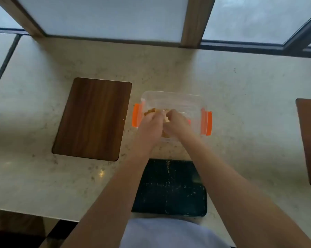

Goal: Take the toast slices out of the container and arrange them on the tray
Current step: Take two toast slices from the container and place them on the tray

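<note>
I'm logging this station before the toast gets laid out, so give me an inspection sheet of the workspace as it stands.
Surface: pale speckled countertop, crumbs near the container.
Job's things: clear container with orange clips, toast slices inside; dark tray nearer the person, crumbs only.
Clutter: wooden board to the left; another at the right edge.
Grippers: left hand and right hand both in the container; grip hidden.
Cables: nothing seen.
Surroundings: frosted window panes, wooden frames.

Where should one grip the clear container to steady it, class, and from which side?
Grip the clear container by its two short ends, coming in from left and right: the orange clips there jut out as handholds, and the open top stays free for both hands reaching the toast.
</note>
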`<action>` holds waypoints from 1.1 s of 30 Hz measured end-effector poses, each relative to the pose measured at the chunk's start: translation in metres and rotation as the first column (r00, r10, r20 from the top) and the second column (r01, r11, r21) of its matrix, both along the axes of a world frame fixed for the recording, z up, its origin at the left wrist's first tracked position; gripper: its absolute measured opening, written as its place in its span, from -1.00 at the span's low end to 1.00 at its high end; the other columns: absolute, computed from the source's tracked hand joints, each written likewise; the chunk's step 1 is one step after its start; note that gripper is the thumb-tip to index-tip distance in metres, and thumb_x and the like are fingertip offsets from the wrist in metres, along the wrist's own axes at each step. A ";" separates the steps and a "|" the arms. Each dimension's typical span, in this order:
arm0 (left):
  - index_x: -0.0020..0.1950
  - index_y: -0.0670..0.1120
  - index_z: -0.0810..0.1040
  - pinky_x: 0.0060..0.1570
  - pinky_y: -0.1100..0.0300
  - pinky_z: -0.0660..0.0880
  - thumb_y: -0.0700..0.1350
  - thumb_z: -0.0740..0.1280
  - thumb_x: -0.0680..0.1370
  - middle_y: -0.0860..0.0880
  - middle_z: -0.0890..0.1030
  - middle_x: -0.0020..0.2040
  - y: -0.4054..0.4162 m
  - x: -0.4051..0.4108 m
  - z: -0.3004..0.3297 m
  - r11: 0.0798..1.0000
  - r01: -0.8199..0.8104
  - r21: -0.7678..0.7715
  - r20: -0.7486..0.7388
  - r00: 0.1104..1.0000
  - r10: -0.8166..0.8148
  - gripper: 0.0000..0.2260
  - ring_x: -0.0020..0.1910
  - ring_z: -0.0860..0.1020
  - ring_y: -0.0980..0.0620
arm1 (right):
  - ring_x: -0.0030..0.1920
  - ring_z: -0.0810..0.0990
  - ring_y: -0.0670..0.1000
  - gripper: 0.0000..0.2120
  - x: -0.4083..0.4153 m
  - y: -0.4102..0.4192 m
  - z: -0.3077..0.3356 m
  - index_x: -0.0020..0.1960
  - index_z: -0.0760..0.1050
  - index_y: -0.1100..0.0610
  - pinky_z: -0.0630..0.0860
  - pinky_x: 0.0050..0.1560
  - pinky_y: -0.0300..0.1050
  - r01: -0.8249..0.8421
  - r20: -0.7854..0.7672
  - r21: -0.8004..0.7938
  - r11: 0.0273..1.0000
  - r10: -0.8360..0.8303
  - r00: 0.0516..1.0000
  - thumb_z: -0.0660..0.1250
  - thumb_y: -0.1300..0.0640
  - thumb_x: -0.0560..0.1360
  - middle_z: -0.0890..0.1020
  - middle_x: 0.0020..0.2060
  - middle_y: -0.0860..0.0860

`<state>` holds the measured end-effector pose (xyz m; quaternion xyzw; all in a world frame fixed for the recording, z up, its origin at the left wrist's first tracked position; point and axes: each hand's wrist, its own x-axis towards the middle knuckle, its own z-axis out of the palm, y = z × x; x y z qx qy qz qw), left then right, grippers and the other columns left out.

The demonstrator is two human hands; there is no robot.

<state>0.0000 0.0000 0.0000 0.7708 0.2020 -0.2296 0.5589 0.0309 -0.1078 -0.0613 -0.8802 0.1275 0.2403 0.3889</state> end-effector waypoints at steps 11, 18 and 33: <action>-0.02 -0.01 0.59 0.00 0.11 0.41 0.17 0.03 0.66 0.01 0.61 -0.05 -0.010 0.005 -0.008 0.998 0.016 0.058 0.039 0.999 -0.019 -0.59 0.02 0.55 0.09 | -0.05 0.62 0.05 -0.57 -0.003 -0.010 -0.001 0.28 0.47 0.15 0.61 -0.04 -0.01 0.023 -0.061 -0.006 1.000 -0.023 0.998 0.27 -0.09 0.52 0.65 0.01 0.04; 0.28 -0.13 0.56 0.21 0.05 0.47 0.06 0.13 0.66 -0.01 0.62 0.09 -0.023 0.003 -0.004 0.996 0.046 0.073 0.130 0.990 -0.055 -0.62 0.13 0.55 0.03 | -0.19 0.62 0.02 -0.77 -0.008 -0.013 0.002 0.03 0.50 0.13 0.64 -0.09 0.03 0.062 0.035 -0.081 0.995 -0.059 0.998 0.27 -0.04 0.55 0.61 -0.19 0.00; 0.50 0.05 0.21 0.18 0.13 0.57 0.24 0.51 0.36 0.02 0.43 0.41 -0.015 -0.034 0.051 0.969 0.026 -0.244 0.407 0.910 0.078 -0.17 0.31 0.51 0.03 | -0.25 0.60 -0.11 -0.91 -0.094 -0.015 0.105 0.08 0.48 0.01 0.58 -0.24 -0.29 0.151 0.590 0.303 0.941 -0.309 0.746 0.32 0.12 0.58 0.61 -0.19 -0.07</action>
